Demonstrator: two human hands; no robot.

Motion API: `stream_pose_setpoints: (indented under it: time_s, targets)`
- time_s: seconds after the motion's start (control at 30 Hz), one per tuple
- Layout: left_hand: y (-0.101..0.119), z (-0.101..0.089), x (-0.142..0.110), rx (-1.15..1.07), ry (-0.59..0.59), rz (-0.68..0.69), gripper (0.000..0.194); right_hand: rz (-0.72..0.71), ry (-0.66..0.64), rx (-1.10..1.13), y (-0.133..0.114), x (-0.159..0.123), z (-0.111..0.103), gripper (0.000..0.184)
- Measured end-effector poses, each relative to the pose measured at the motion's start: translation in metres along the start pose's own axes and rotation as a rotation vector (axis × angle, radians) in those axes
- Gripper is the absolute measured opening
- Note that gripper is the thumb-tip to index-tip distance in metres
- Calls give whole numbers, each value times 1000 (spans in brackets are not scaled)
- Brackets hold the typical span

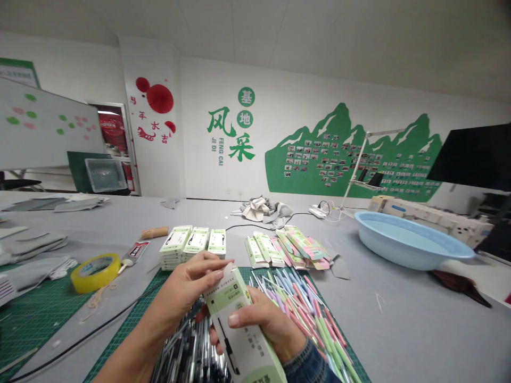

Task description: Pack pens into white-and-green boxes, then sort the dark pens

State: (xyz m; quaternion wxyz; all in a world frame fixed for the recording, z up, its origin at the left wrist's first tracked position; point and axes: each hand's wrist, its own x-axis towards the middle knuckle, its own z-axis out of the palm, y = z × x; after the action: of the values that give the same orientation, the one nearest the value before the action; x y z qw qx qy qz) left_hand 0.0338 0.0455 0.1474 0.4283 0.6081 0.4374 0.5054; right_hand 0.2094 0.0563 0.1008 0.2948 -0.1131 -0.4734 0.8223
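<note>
A pale green and white pen box (pixel 243 340), printed with a black pen, is tilted up in front of me. My right hand (pixel 267 322) wraps around its side, thumb across the printed face. At the top end, my left hand (pixel 202 279) has its fingers bent over the box's upper edge, touching it. Below the hands lies a heap of black and clear pens (pixel 187 346). To the right of the box, pastel-coloured pens (pixel 315 314) spread over the green cutting mat (pixel 355 367). Behind my left hand stand stacks of similar boxes (pixel 175 242).
More boxes (pixel 263 250) lie loosely right of centre. A blue basin (pixel 411 239) stands at the right beside a sewing machine (pixel 435 215). Yellow tape (pixel 96 272), a glue tube (pixel 134 253) and a black cable (pixel 80 335) lie left. Cloth scraps (pixel 263 211) sit at the back.
</note>
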Motion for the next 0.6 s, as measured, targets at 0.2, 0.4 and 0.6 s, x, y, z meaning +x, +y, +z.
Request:
stream_pose_setpoints:
  time_s: [0.2,0.4,0.6]
  targets:
    - [-2,-7,3,166,-34,116,18,57,-43,-45,-3,-2,-1,49]
    - [1,-7,3,208,-40,123,16,76,-44,-43,-5,-3,1,45]
    - [2,-8,2,232,-67,120,16,89,-72,-61,-7,-4,0,44]
